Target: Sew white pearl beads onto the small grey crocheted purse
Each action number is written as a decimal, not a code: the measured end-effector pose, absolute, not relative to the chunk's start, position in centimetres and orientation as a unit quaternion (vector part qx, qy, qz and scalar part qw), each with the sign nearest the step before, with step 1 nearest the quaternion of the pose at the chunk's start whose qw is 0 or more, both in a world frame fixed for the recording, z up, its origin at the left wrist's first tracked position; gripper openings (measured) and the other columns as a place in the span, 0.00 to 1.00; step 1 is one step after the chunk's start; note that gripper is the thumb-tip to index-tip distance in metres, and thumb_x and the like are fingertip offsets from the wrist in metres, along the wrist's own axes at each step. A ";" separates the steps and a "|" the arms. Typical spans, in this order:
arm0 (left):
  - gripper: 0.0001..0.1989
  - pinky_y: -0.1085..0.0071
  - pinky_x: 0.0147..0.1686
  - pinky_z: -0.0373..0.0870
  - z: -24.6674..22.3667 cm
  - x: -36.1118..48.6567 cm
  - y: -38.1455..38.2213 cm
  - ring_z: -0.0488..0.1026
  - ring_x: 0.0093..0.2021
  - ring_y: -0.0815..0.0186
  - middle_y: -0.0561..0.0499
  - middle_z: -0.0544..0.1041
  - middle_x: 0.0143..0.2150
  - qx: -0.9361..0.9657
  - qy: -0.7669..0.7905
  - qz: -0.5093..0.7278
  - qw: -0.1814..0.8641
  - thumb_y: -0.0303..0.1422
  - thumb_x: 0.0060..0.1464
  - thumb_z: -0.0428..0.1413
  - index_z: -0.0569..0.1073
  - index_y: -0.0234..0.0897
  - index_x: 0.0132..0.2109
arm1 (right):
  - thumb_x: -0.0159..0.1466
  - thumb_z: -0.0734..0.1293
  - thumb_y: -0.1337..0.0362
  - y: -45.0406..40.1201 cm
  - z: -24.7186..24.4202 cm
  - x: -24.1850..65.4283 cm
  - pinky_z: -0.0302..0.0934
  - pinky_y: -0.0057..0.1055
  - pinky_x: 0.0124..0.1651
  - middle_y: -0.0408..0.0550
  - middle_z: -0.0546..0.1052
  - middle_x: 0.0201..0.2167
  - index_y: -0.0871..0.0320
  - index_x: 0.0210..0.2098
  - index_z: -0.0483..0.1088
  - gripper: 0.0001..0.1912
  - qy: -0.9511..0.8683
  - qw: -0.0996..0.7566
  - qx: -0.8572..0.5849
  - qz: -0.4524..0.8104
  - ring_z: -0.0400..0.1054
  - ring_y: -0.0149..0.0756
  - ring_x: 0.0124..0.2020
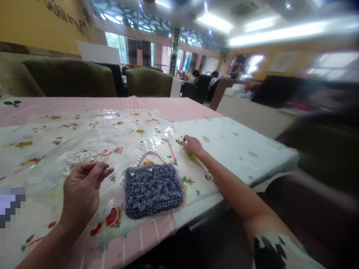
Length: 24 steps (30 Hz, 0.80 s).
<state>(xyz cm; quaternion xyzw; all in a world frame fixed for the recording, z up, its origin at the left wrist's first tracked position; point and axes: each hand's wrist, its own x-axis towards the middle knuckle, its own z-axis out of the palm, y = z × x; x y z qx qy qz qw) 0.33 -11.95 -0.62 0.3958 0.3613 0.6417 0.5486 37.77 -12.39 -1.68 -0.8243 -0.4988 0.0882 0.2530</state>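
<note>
Left hand: The left hand (pixel 85 183) is raised over the near left part of the table (pixel 244 149). Its grip is narrow, thumb pressed to the fingers; whether anything thin is pinched there cannot be made out.
Right hand: The right hand (pixel 192 145) is stretched forward, its fingers bent down at the end of a slim green tool (pixel 178 142). The grip is narrow; whether the tool is grasped or only touched cannot be made out.
Bag: A blue-grey woven bag (pixel 153 192) is laid flat between the two forearms, near the front edge. Two pearl-like beads are seen near its top edge.
Bead handle: A handle of white beads (pixel 151 152) is looped out from the top of the bag, away from the wearer.
Pink tool: A slim pink tool (pixel 171 150) is placed beyond the bag's far right corner, just left of the green one.
Loose beads: White beads (pixel 80 157) are heaped just beyond the left hand.
Covering: The table is covered with a glossy clear sheet (pixel 109 116) printed with fruit and flowers; pink cloth (pixel 179 106) is seen past it.
Far left: Black scissors (pixel 12 103) are set on the pink cloth.
Background: Armchairs (pixel 150 82) are ranged along the far side; two people are seen seated farther back.
</note>
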 end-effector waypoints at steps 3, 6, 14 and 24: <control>0.13 0.71 0.38 0.80 -0.7 0.3 -11.8 0.76 0.30 0.70 0.54 0.77 0.29 0.401 0.370 0.636 0.546 0.33 0.41 0.70 0.73 0.37 0.31 | 0.60 0.69 0.61 -10.2 -2.3 38.1 0.56 0.32 0.40 0.60 0.77 0.40 0.61 0.34 0.69 0.09 -0.508 0.197 -0.833 0.100 0.69 0.46 0.44; 0.13 0.70 0.37 0.80 -0.6 0.3 -11.9 0.76 0.30 0.69 0.54 0.77 0.29 0.408 0.367 0.637 0.542 0.34 0.41 0.70 0.73 0.37 0.30 | 0.61 0.65 0.66 -9.3 -2.0 37.6 0.55 0.31 0.38 0.59 0.76 0.35 0.60 0.28 0.67 0.06 -0.524 0.195 -0.821 0.111 0.69 0.43 0.40; 0.17 0.69 0.35 0.80 -0.6 0.2 -12.2 0.74 0.26 0.70 0.52 0.77 0.28 0.405 0.365 0.630 0.553 0.36 0.37 0.72 0.73 0.37 0.30 | 0.71 0.48 0.52 -10.7 0.2 30.8 0.50 0.25 0.24 0.39 0.61 0.23 0.54 0.31 0.56 0.18 -0.590 0.400 -0.660 0.237 0.52 0.27 0.21; 0.15 0.68 0.38 0.79 -0.6 0.1 -12.8 0.75 0.29 0.71 0.53 0.77 0.30 0.449 0.363 0.619 0.532 0.37 0.45 0.69 0.72 0.34 0.34 | 0.67 0.62 0.44 -12.8 3.7 19.6 0.34 0.25 0.18 0.34 0.57 0.14 0.56 0.33 0.67 0.21 -0.545 0.492 -0.387 0.558 0.39 0.23 0.15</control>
